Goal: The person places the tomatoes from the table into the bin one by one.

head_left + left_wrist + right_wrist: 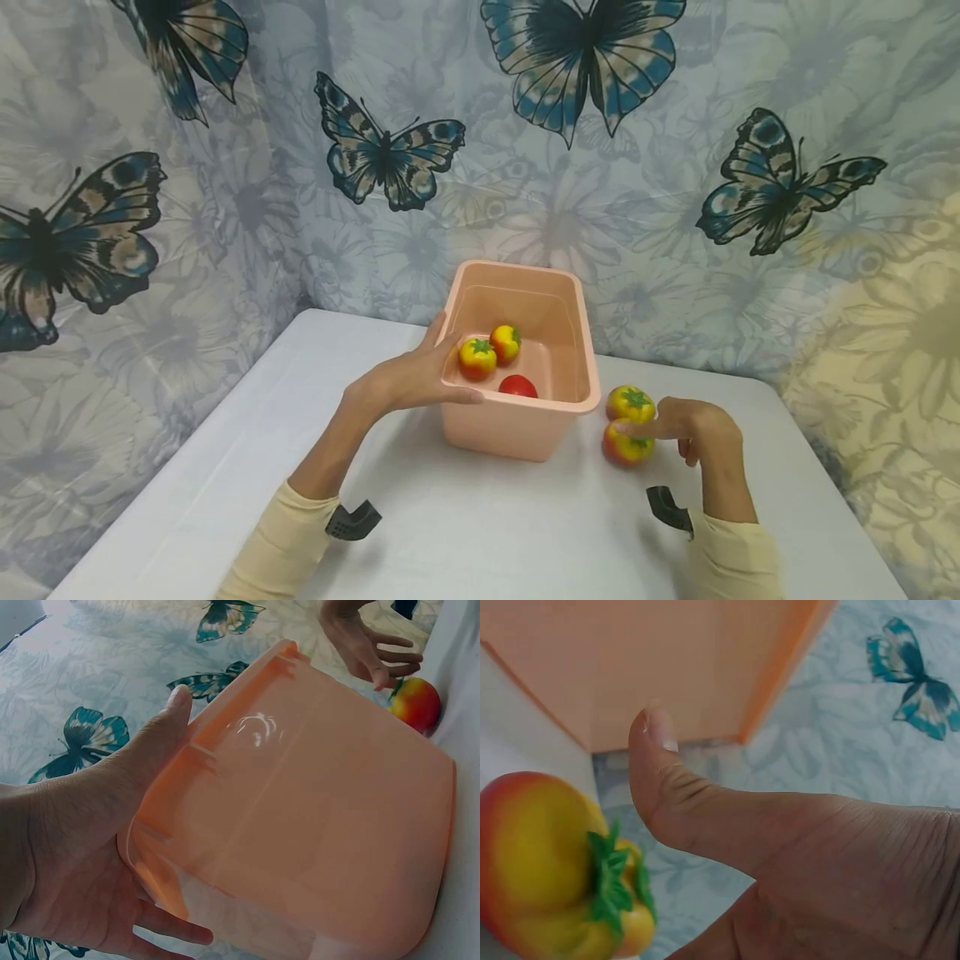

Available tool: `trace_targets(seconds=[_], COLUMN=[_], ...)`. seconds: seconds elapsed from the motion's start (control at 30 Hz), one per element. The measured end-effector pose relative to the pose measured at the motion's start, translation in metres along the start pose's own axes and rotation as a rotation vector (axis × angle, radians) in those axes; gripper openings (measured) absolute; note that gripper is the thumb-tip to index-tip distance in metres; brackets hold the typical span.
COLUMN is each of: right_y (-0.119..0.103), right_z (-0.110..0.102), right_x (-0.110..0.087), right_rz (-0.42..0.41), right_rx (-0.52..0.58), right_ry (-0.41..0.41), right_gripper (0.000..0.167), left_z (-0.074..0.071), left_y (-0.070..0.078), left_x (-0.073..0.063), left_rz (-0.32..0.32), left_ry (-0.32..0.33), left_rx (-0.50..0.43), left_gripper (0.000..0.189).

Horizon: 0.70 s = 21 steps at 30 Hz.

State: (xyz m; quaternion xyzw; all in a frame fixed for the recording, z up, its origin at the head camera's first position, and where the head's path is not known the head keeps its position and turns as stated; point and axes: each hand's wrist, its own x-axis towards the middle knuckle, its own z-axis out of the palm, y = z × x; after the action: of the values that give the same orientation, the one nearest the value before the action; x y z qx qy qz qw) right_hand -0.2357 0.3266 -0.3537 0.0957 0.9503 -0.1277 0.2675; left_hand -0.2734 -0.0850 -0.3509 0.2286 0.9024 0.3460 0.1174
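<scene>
My left hand (408,375) grips the rim of a peach-coloured plastic bin (487,429) at its near left corner, thumb along the near rim and fingers over the left side. Inside the bin lie two red-and-yellow fruits (477,359) with green leafy tops and a plain red round one (517,386), partly hidden by the near wall. To the bin's right, two more such fruits sit together on the table, the far one (630,403) behind the near one (628,446). My right hand (693,425) is beside them, thumb and fingers extended, a fingertip overlapping the near fruit in the head view.
The white table (480,525) has its far edge against a grey-blue cloth (645,300) printed with butterflies, which also hangs along both sides. Black wrist mounts (354,521) stick out from both sleeves over the table.
</scene>
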Motion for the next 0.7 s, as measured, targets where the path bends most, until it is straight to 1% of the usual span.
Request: trace_targets(seconds=[0.2,0.33,0.47,0.57,0.67,0.7], right_y=[-0.001,-0.003,-0.004,0.0,0.008,0.011], right_z=[0.012,0.017,0.014,0.008,0.002,0.0], right_x=[0.013,0.017,0.014,0.006,-0.002,-0.004], right_rz=[-0.008,0.017,0.014,0.011,0.017,0.013], right_rx=[0.048,0.05,0.034,0.047,0.07,0.072], right_ry=[-0.02,-0.039,-0.059,-0.045,-0.027,-0.016], right_gripper=[0.085,0.076,0.065,0.059,0.059,0.063], left_z=[0.0,0.0,0.0,0.0,0.0,0.0], left_y=[-0.001,0.0,-0.002,-0.002,-0.002,-0.002], left_x=[-0.001,0.0,0.0,0.0,0.0,0.0], left_rz=[-0.01,-0.023,-0.023,-0.018,-0.02,-0.02], left_ry=[0.002,-0.005,0.0,0.004,0.005,0.006], left_rx=[-0.01,-0.004,-0.004,-0.004,-0.001,-0.002], left_gripper=[0.125,0.126,0.125,0.125,0.125,0.125])
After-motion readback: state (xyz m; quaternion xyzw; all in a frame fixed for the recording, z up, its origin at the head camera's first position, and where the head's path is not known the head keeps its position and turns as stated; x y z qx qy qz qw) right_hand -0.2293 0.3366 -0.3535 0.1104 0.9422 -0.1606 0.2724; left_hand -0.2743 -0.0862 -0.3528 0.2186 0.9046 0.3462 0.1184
